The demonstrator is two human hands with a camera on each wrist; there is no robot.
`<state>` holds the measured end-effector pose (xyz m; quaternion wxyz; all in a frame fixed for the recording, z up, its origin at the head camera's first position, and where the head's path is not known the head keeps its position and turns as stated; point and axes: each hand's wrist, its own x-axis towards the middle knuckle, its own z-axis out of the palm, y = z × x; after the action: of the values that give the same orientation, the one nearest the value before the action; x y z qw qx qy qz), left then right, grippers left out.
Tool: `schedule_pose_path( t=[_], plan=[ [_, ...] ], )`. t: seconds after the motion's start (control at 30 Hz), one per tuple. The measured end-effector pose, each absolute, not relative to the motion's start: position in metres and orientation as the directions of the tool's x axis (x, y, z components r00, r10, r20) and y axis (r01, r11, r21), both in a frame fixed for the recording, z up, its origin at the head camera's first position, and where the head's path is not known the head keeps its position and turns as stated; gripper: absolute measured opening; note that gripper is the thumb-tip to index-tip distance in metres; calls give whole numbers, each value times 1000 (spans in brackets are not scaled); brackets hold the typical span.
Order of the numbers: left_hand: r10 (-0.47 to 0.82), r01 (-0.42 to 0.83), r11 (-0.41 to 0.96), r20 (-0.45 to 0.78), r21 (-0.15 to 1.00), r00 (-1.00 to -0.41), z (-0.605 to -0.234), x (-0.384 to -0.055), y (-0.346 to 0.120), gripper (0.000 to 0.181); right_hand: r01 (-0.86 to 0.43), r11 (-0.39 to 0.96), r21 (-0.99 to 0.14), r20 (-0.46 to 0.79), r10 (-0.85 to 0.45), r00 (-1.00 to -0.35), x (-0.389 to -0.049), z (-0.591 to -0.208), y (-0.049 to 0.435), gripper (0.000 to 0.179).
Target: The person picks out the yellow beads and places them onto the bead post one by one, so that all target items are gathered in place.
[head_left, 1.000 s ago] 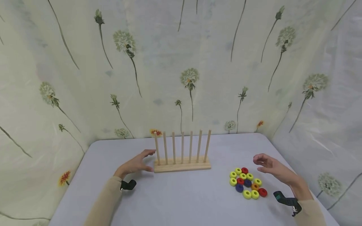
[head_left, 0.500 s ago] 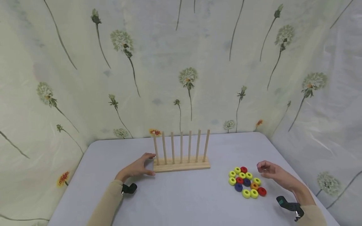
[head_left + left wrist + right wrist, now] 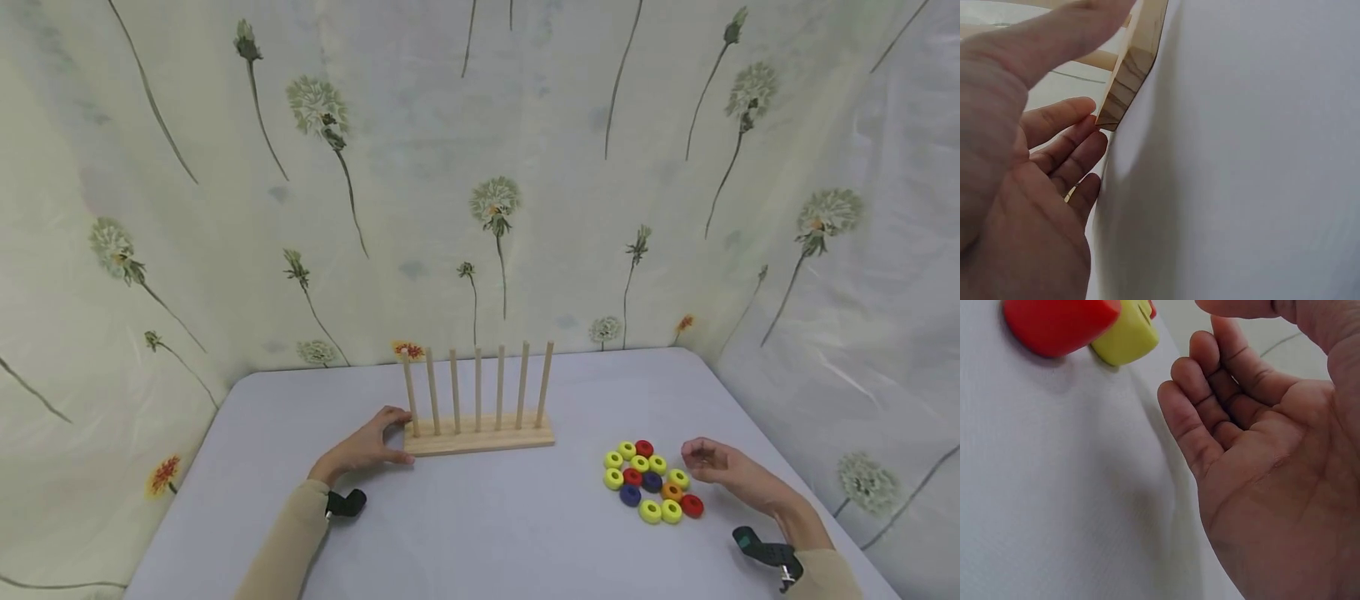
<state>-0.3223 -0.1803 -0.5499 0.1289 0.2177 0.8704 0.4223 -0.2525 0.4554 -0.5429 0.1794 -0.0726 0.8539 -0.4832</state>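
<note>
A wooden peg rack (image 3: 480, 440), a flat base with a row of several upright pegs, stands toward the back of the table. My left hand (image 3: 365, 446) holds the left end of its base, thumb at the front and fingers at the back. In the left wrist view, fingertips (image 3: 1088, 109) meet the corner of the wooden base (image 3: 1129, 81). To the right lies a cluster of yellow, red, blue and orange rings (image 3: 652, 483). Beside it my right hand (image 3: 738, 477) hovers with fingers loosely curled, holding nothing. A red ring (image 3: 1060, 325) is near it in the right wrist view.
The white table (image 3: 495, 533) extends in front of the rack and between the hands. A flower-patterned curtain (image 3: 420, 208) hangs behind it and along both sides.
My left hand has shifted slightly right and taken hold of the rack's end. The right hand has moved a little lower beside the rings. The rings and rack lie as before.
</note>
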Motion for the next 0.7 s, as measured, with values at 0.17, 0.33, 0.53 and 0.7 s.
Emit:
schedule_pose_path(
  t=[0.17, 0.33, 0.53, 0.7],
  plan=[
    [453, 256, 568, -38, 782, -890, -554, -322, -176, 84, 88, 531, -843, -271, -277, -922, -254, -549, 455, 47],
    [430, 237, 574, -43, 784, -902, -556, -321, -173, 81, 95, 530, -843, -278, -276, -920, -253, -552, 454, 47],
    [423, 244, 574, -28, 782, -906, -553, -317, -172, 75, 97, 543, -834, -290, -281, -915, -253, -549, 450, 49],
    [421, 254, 577, -16, 776, -907, -553, -316, -172, 73, 78, 551, -831, -283, -297, -912, -251, -546, 445, 49]
  ],
)
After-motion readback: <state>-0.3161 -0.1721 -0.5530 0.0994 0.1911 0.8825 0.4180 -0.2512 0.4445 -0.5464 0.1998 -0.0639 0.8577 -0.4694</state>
